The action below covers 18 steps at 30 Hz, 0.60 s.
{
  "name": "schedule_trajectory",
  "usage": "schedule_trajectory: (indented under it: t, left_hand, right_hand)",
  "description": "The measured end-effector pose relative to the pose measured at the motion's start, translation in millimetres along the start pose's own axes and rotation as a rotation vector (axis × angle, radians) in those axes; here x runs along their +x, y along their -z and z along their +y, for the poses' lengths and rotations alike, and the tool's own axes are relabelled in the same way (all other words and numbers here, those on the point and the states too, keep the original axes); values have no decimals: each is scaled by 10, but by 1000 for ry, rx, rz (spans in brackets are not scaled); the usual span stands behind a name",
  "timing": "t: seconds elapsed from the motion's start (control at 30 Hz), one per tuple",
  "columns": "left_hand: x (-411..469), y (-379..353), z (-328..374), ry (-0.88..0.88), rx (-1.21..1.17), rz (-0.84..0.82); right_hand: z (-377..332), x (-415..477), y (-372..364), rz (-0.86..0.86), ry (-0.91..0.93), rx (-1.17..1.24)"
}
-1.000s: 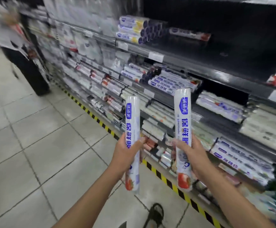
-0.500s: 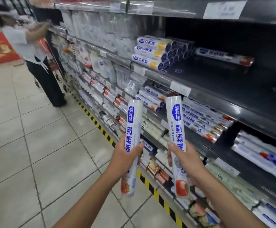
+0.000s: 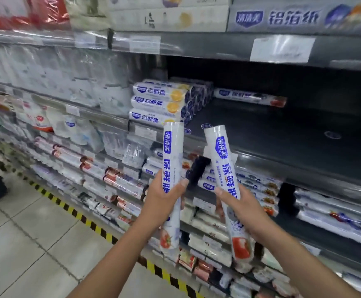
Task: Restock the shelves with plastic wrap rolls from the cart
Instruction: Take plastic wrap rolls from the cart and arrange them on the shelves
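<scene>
Now the left hand (image 3: 164, 198) is gripping the left roll (image 3: 172, 151) of plastic wrap, holding it nearly upright, while the right hand (image 3: 239, 207) is gripping the right roll (image 3: 224, 160), tilting it leftward. Both are hovering before the dark shelf (image 3: 282, 134), where a lone roll (image 3: 250, 96) is lying near a stack of rolls (image 3: 160, 102).

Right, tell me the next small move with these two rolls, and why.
Probably reach the right hand forward and lay the right roll flat on the dark shelf, beside the lone matching roll lying there. Both rolls are gripped roughly upright before that shelf, which is mostly bare right of the orange-print stack; the left roll, in the left hand, could follow.
</scene>
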State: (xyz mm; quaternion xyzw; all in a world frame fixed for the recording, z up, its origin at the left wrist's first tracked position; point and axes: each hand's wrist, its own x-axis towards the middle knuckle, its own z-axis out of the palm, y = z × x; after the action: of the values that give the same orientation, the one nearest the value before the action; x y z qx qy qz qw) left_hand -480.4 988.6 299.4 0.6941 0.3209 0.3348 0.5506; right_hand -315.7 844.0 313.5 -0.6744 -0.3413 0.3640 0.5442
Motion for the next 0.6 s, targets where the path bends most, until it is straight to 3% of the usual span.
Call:
schedule_trajectory:
  t: [0.13,0.33,0.5,0.6]
  left_hand:
    - [523,138,73,-68,-8,-142]
    - [1108,228,133,-166,58,-328]
    - [1399,242,169,-168,30,-360]
    - [1517,252,128,-140,-11,-350]
  right_hand:
    - [-251,171,-75,151,1,20]
    - [-851,361,297,206,-30,8]
    - [-1365,784,791,277,-34,-422]
    - [-1564,1244,1104,335,18,-876]
